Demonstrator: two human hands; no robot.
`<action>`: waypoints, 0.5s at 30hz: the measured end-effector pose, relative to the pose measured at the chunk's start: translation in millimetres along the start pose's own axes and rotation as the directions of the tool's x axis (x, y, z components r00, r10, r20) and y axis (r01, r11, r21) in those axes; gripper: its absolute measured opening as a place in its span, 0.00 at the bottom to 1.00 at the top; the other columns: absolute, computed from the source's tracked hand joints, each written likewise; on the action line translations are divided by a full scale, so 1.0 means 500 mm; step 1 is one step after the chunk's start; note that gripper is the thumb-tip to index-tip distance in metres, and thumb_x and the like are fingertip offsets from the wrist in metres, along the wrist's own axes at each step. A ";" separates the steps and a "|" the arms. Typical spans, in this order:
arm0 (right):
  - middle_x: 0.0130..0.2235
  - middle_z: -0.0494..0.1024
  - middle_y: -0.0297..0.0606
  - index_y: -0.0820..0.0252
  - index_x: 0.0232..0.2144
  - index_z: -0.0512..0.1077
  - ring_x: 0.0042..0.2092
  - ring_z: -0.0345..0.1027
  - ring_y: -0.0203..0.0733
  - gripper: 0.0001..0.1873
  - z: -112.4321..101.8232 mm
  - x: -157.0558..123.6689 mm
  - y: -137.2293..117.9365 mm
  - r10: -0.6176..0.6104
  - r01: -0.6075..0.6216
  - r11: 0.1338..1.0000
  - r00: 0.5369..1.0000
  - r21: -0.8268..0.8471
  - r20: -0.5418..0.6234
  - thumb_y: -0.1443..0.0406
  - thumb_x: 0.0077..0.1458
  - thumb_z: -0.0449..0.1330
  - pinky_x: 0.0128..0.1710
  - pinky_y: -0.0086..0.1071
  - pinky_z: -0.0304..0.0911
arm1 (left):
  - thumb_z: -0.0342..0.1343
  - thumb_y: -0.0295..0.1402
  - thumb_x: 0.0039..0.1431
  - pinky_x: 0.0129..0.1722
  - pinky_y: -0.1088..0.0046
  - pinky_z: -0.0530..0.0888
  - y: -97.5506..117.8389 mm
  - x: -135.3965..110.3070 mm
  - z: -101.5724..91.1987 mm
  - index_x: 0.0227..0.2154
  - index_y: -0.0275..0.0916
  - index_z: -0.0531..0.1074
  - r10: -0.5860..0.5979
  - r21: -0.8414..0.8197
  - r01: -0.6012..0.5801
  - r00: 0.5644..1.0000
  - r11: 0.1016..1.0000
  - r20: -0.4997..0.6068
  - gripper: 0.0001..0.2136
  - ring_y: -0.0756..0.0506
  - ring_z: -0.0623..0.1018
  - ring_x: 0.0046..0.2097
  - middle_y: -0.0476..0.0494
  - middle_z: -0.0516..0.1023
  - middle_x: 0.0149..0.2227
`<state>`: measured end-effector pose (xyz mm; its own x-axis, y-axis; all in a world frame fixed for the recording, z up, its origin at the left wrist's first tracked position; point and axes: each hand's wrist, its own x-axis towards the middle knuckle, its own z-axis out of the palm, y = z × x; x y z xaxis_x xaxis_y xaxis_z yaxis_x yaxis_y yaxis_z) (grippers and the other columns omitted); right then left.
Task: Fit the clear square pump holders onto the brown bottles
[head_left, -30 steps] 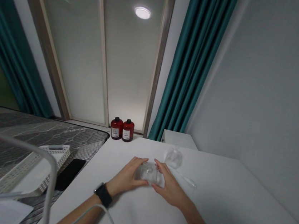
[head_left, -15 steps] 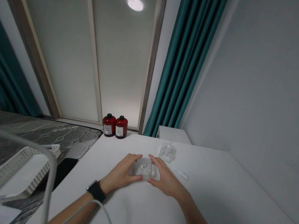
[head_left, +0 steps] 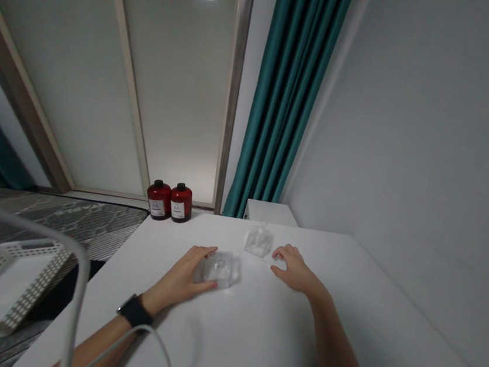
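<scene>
A small clear plastic box (head_left: 222,268) lies on the white table (head_left: 253,338). My left hand (head_left: 180,279), with a black watch on the wrist, rests against the box's left side, fingers curled round it. My right hand (head_left: 294,269) is apart from the box, to its right, with fingers bent over a thin clear item on the table that I cannot make out. A second clear container (head_left: 258,241) stands just behind, between the two hands.
Two dark red bottles (head_left: 169,200) stand at the table's far left corner. A white perforated basket (head_left: 4,280) sits on a grey patterned bed at left. A white cable (head_left: 78,282) arches close to the camera. Teal curtain and white wall lie beyond.
My right hand has let go of the clear box and moved right, toward the second container. My left hand stays on the box. The view has shifted so everything sits further left.
</scene>
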<state>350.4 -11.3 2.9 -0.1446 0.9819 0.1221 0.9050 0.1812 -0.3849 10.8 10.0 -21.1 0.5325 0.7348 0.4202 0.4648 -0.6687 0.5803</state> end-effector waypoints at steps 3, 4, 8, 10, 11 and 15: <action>0.42 0.72 0.43 0.60 0.37 0.71 0.47 0.64 0.49 0.10 0.014 0.000 0.020 0.084 -0.082 0.995 0.996 -0.052 0.041 0.66 0.50 0.64 0.49 0.39 0.57 | 0.65 0.35 0.54 0.54 0.56 0.73 -0.002 0.000 0.000 0.60 0.43 0.62 0.000 -0.007 0.000 1.000 1.000 0.004 0.31 0.38 0.74 0.52 0.39 0.73 0.52; 0.42 0.72 0.43 0.60 0.37 0.71 0.46 0.64 0.48 0.11 0.018 -0.001 0.024 0.104 -0.100 0.993 0.993 -0.065 0.056 0.66 0.49 0.64 0.48 0.38 0.57 | 0.65 0.35 0.55 0.54 0.56 0.73 -0.002 0.000 -0.001 0.60 0.43 0.62 -0.002 -0.010 0.002 1.000 1.000 0.008 0.31 0.38 0.74 0.52 0.39 0.73 0.52; 0.40 0.74 0.42 0.59 0.34 0.71 0.44 0.65 0.48 0.10 0.025 -0.002 0.030 0.153 -0.142 0.984 0.983 -0.106 0.101 0.65 0.48 0.65 0.45 0.36 0.57 | 0.65 0.35 0.55 0.54 0.55 0.72 0.002 0.002 -0.004 0.60 0.42 0.62 -0.007 -0.014 0.007 1.000 1.000 0.028 0.31 0.38 0.74 0.52 0.39 0.73 0.52; 0.39 0.75 0.41 0.59 0.33 0.71 0.44 0.66 0.47 0.08 0.024 -0.003 0.029 0.159 -0.146 0.982 0.981 -0.116 0.111 0.65 0.48 0.65 0.44 0.35 0.57 | 0.65 0.35 0.55 0.54 0.54 0.73 0.006 0.002 -0.006 0.60 0.42 0.62 -0.007 -0.016 0.007 1.000 1.000 0.026 0.30 0.37 0.74 0.52 0.38 0.73 0.52; 0.39 0.75 0.41 0.59 0.32 0.71 0.43 0.66 0.47 0.08 0.023 -0.003 0.028 0.158 -0.144 0.982 0.981 -0.118 0.113 0.65 0.48 0.64 0.43 0.34 0.57 | 0.65 0.34 0.55 0.54 0.54 0.73 0.008 0.002 -0.007 0.60 0.42 0.62 -0.007 -0.016 0.008 1.000 1.000 0.024 0.30 0.37 0.74 0.52 0.38 0.73 0.52; 0.38 0.75 0.40 0.58 0.31 0.70 0.42 0.67 0.46 0.06 0.018 -0.005 0.025 0.149 -0.136 0.984 0.982 -0.113 0.115 0.66 0.48 0.64 0.42 0.34 0.57 | 0.65 0.34 0.54 0.53 0.55 0.74 0.011 0.001 -0.008 0.60 0.42 0.63 -0.002 -0.010 0.002 1.000 1.000 0.008 0.30 0.37 0.75 0.52 0.39 0.74 0.52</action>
<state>358.3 -10.9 -10.3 -0.0531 0.9977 -0.0430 0.9555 0.0382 -0.2925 10.8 7.3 -15.1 0.5374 0.7351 0.4134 0.4591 -0.6662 0.5878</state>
